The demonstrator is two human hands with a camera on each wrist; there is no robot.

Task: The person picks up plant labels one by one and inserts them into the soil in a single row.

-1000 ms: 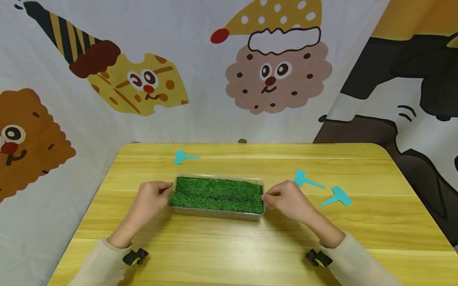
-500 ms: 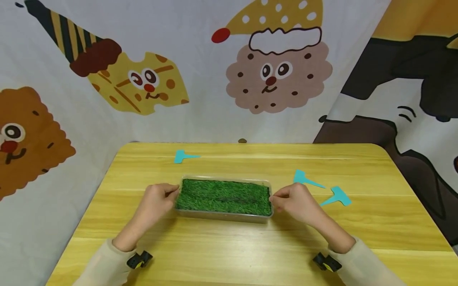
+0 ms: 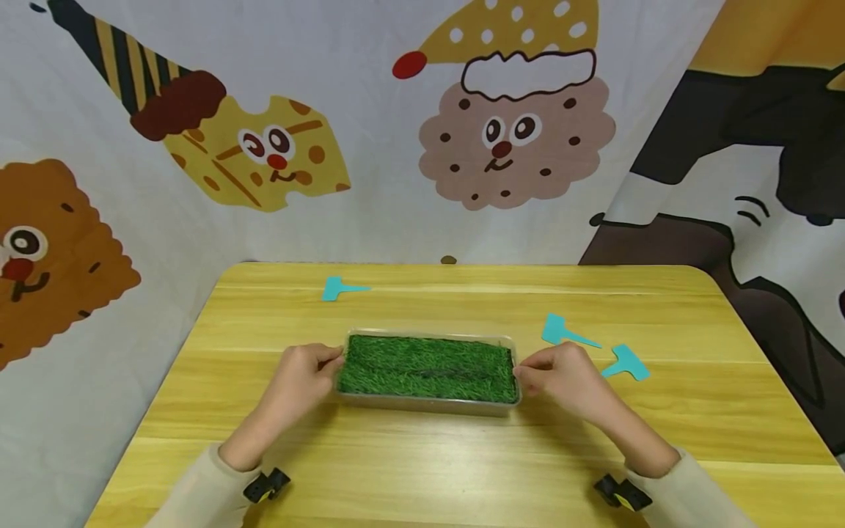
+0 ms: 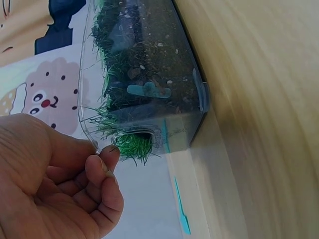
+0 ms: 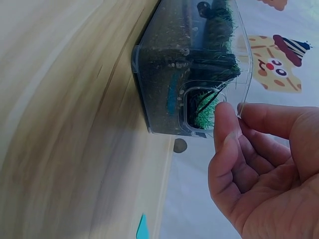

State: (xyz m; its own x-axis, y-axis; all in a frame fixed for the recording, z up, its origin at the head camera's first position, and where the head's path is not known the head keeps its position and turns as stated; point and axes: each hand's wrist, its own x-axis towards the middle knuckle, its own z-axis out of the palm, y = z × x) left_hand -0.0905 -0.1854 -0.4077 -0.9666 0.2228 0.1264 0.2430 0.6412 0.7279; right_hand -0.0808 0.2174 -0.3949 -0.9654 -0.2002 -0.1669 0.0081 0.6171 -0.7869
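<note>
A clear plastic box (image 3: 422,405) with a mat of green grass (image 3: 429,367) on top lies lengthwise between the hands. Through its wall in the left wrist view show brown soil (image 4: 167,59) with pale pebbles and a turquoise piece (image 4: 149,90). The left hand (image 3: 306,372) pinches the rim at the left end between thumb and fingers. At the opposite end, the right hand (image 3: 561,378) pinches the rim the same way, beside a cut-out handle (image 5: 205,112) with grass behind it. The box's underside is hidden; I cannot tell whether it touches the table.
Flat turquoise T-shaped plant labels lie on the wooden table (image 3: 422,477): one label (image 3: 339,288) behind the box, another label (image 3: 561,330) and a third label (image 3: 628,363) near the right hand. A white cloth (image 3: 383,220) with cartoon prints hangs behind the table.
Both hands have carried or slid the box to the right and slightly nearer the person, keeping their pinch on its ends. The turquoise labels have stayed in place.
</note>
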